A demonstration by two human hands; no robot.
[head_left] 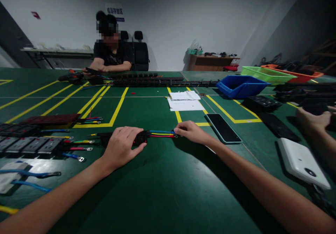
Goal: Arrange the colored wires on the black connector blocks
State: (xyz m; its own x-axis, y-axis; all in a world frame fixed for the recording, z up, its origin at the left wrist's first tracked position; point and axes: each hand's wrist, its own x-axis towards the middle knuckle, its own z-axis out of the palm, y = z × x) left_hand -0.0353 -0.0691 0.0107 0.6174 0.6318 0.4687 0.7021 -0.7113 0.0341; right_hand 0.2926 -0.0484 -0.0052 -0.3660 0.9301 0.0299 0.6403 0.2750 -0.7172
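My left hand (123, 143) is wrapped over a black socket block (142, 138), thumb along its near side, covering its middle. Blue, yellow and red wires (160, 134) run out of the block's right end. At their far tips, my right hand (189, 130) pinches the blue wire's end between thumb and fingers. A ring terminal (176, 136) shows just below those fingertips. More wire ends stick out at the block's left end. Left of my left hand lie several socket blocks (31, 146) with coloured leads and ring terminals.
A phone (223, 128) and white paper (186, 104) lie beyond my right hand. A white device (301, 160) lies right, near another person's hand (315, 118). Blue (241, 86) and green (267, 73) bins stand behind. Another person (112, 54) sits across the table, by long black strips (157, 82).
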